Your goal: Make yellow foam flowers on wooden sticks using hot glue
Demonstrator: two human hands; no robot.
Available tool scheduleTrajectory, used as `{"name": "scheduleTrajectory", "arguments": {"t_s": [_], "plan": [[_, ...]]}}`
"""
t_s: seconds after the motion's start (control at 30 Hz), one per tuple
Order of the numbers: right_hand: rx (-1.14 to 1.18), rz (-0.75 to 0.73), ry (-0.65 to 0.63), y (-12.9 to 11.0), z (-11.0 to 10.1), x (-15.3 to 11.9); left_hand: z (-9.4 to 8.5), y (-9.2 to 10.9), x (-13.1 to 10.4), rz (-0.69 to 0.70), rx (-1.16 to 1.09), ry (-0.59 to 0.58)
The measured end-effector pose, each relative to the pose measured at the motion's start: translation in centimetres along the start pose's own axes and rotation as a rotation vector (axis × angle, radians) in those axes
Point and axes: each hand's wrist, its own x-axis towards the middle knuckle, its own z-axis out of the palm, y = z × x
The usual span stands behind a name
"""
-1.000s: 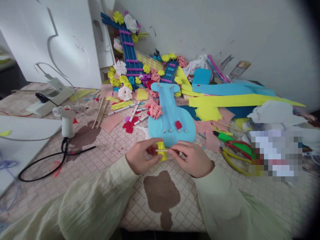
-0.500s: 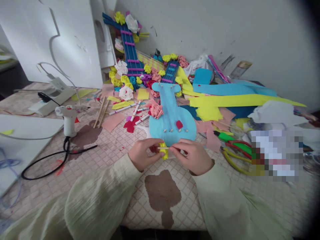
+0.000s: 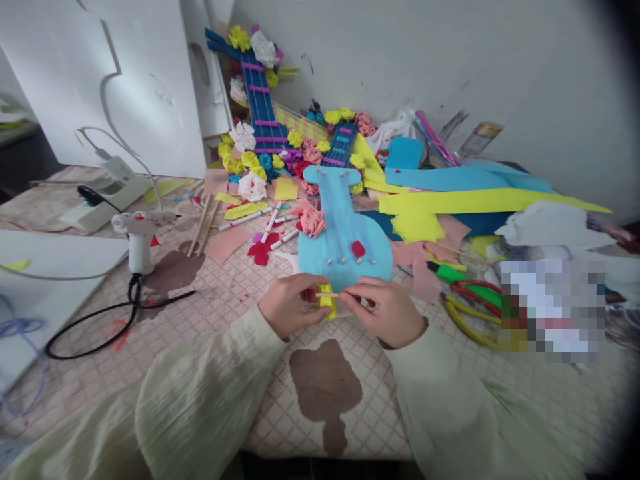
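My left hand point(image 3: 293, 303) is closed on a strip of crinkled yellow paper point(image 3: 327, 305), pinched between thumb and fingers. Across the yellow paper lies a thin wooden stick point(image 3: 327, 295), and my right hand point(image 3: 384, 308) pinches its right end. Just beyond both hands is a light blue guitar-shaped cutout point(image 3: 345, 260), with strings, small pegs and a red paper piece point(image 3: 358, 249) on it. A pink crumpled paper flower point(image 3: 313, 223) sits at its left edge. Part of the cutout's lower end is hidden behind my hands.
To the left stands a white glue gun point(image 3: 137, 243) with a black cord, near wooden sticks point(image 3: 204, 227) and a power strip point(image 3: 105, 200). Markers point(image 3: 270, 223) and paper scraps lie left of the cutout. Decorated dark blue guitars point(image 3: 263, 100) lean at the back. Yellow-handled pliers point(image 3: 467, 327) lie right.
Both hands hold nearly the same place and grip. The left sleeve has shifted slightly; the yellow paper's visible shape differs a little.
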Motion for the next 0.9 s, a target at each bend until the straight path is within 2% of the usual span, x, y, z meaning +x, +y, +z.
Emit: {"name": "scheduleTrajectory", "arguments": {"t_s": [0.37, 0.57, 0.73, 0.9], "plan": [[-0.039, -0.022, 0.056, 0.17, 0.22, -0.02, 0.21, -0.21, -0.19, 0.105, 0.098, 0.053], [-0.080, -0.012, 0.013, 0.45, 0.18, -0.02, 0.34, -0.64, -0.28, 0.044, 0.156, 0.007], [-0.070, -0.023, 0.057, 0.34, 0.03, -0.04, 0.24, -0.57, -0.19, 0.020, 0.177, 0.004], [-0.071, -0.048, 0.061, 0.27, 0.00, 0.00, 0.40, -0.48, -0.02, 0.100, 0.173, 0.034]]}}
